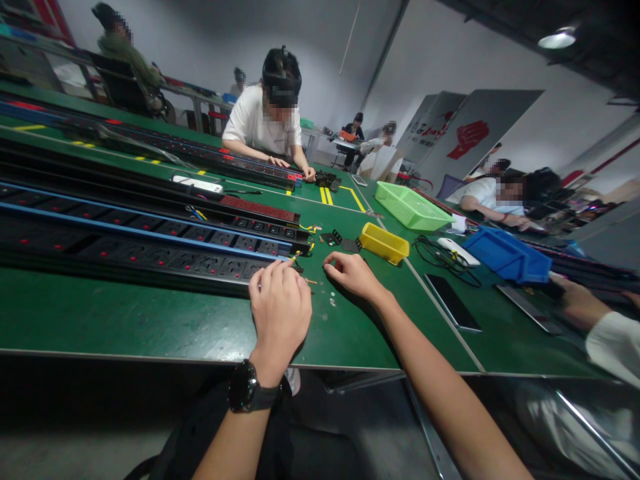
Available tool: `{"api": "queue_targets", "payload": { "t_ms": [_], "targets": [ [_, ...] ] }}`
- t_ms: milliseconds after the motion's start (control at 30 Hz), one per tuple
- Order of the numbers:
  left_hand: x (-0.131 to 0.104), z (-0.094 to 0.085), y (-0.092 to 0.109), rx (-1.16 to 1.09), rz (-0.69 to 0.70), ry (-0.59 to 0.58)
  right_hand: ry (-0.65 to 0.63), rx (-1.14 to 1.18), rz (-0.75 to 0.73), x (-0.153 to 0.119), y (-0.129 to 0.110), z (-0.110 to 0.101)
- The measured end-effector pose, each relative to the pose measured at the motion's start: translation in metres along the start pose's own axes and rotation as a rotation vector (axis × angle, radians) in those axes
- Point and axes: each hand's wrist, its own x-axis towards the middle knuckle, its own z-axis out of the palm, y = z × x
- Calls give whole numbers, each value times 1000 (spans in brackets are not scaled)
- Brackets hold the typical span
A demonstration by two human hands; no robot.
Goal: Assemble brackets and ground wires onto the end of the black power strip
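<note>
A long black power strip with sockets and red lights lies across the green table. My left hand, a black watch on its wrist, is closed over the right end of this strip. Its fingertips are partly hidden, and short wires stick out just beyond them. To the right, my right hand rests low over the table, its thumb and fingers curled together. Whatever it may hold is too small to make out. Small black end pieces lie just past its fingers, and tiny pale bits lie between my hands.
Further strips lie behind mine. A yellow bin, green basket, blue bin, black cable and phone are on the right. A co-worker leans over the far side; another person's sleeve enters from the right.
</note>
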Motion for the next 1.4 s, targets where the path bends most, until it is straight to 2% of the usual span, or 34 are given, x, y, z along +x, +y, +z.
{"api": "queue_targets", "payload": {
  "t_ms": [467, 833, 1400],
  "targets": [
    [-2, 0, 1, -4, 8, 12, -2, 4, -8, 1, 1, 1],
    [-3, 1, -3, 95, 62, -53, -6, 3, 7, 0, -1, -1],
    [0, 5, -11, 186, 141, 53, -39, -27, 4, 6, -10, 0]
  ]
}}
